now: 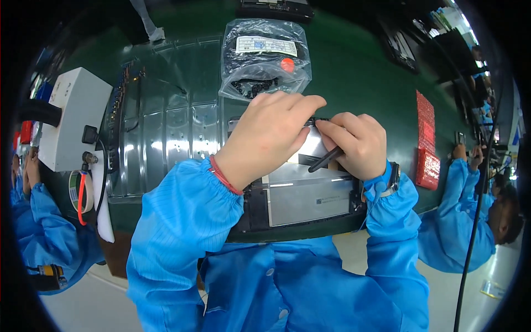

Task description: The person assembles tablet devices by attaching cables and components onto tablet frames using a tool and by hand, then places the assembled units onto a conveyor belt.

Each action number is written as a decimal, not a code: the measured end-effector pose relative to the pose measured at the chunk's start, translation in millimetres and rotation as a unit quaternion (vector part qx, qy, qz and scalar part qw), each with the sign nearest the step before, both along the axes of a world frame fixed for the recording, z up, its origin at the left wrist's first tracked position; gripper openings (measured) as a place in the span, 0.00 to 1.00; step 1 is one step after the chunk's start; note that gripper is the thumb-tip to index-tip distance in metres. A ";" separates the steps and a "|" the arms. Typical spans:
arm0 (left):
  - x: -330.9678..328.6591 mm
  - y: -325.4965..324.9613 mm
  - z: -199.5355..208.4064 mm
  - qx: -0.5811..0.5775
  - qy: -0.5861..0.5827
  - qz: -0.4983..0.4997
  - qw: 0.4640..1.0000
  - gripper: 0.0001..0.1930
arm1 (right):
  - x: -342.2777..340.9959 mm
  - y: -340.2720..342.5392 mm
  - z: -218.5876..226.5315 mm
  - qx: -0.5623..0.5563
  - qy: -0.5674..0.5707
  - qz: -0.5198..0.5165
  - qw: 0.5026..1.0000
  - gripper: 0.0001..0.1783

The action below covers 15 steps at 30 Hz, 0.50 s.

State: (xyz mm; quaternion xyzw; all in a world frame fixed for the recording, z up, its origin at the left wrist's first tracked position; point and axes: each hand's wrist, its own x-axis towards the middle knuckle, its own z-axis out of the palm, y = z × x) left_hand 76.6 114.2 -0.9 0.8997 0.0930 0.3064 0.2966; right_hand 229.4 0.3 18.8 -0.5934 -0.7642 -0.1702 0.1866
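An opened flat electronic device (310, 202), with silver panels and a black frame, lies in front of me at the table's near edge. My left hand (271, 135) is over its upper left part, thumb and index finger apart with nothing visible between them; the other fingertips are hidden. At the device's upper right, my right hand (357, 144) is closed round a black pen-like tool (325, 159). One end of that tool sticks out toward the lower left. The fingertips of this hand are close to the device's far edge, where small parts are hard to make out.
Beyond the device lies a clear plastic bag (265, 58) of small black parts. A transparent tray (171, 127) is on the left, beside a white box (77, 119) and a tape roll (74, 191). Red bubble wrap (427, 166) lies right. Co-workers (464, 221) sit on both sides.
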 end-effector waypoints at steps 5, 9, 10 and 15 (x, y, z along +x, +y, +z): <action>0.7 1.6 -1.5 -0.004 -0.003 -0.007 1.000 0.20 | 0.4 1.0 0.2 -0.010 0.005 -0.015 1.000 0.14; 0.0 0.8 0.1 0.000 0.011 -0.012 1.000 0.21 | 4.1 1.4 0.3 -0.032 0.035 -0.022 0.999 0.12; -0.2 0.3 1.2 0.003 0.028 -0.015 0.999 0.21 | 4.6 1.0 1.3 -0.036 0.034 -0.020 0.999 0.11; -2.4 -3.2 2.8 0.058 0.064 -0.020 0.996 0.22 | 16.0 -9.6 15.9 -0.077 0.099 -0.019 0.992 0.11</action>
